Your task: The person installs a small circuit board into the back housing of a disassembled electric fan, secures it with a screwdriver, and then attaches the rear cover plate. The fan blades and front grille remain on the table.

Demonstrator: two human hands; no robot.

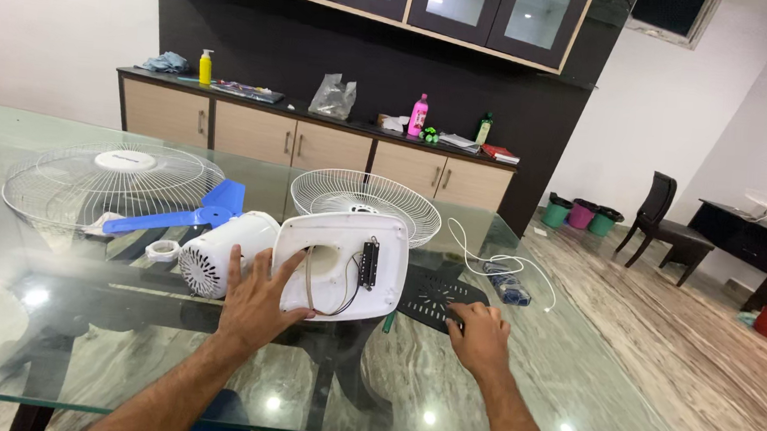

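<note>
**Fan base on glass bench: handling notes**

Head view: our left hand point(256, 301) lies flat, fingers apart, against the white fan base point(341, 265), which stands tilted beside the motor housing point(215, 262). Our right hand point(480, 337), fingers curled, unclamped, touches the black vented cover point(436, 297). We judge the base a light, rigid plastic shell; best taken by its rim, clear of the loose wires point(334, 304).

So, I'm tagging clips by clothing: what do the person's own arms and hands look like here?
Both forearms are bare up to the picture's lower edge, with no sleeve in view. The left hand and the right hand wear no gloves, and no watch, ring or wristband shows. Dark hair covers the forearms. Nothing is marked on either arm.
</note>
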